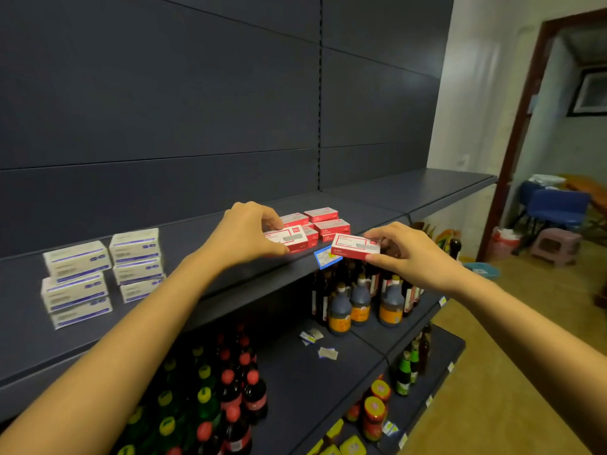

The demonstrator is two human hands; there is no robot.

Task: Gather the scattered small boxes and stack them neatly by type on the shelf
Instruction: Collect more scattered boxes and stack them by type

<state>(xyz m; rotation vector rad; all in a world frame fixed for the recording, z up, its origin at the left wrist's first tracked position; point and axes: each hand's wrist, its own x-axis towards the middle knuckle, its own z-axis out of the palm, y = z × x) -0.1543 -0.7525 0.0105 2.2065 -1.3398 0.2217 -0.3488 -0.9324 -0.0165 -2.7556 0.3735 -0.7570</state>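
Observation:
On the dark shelf (203, 277) stands a group of small red-and-white boxes (323, 223), piled two or three high. My left hand (243, 234) grips the front red box (289, 238) that lies on top of that group. My right hand (407, 249) holds another red box (354, 246) in the air just past the shelf's front edge, right of the pile. Two stacks of white boxes with purple stripes (105, 274) stand at the left of the same shelf.
A blue price tag (325, 257) hangs on the shelf edge under the held box. Below are dark sauce jugs (359, 303), soda bottles (230, 389) and loose labels (312, 336). A doorway with blue chairs (555, 205) lies to the right.

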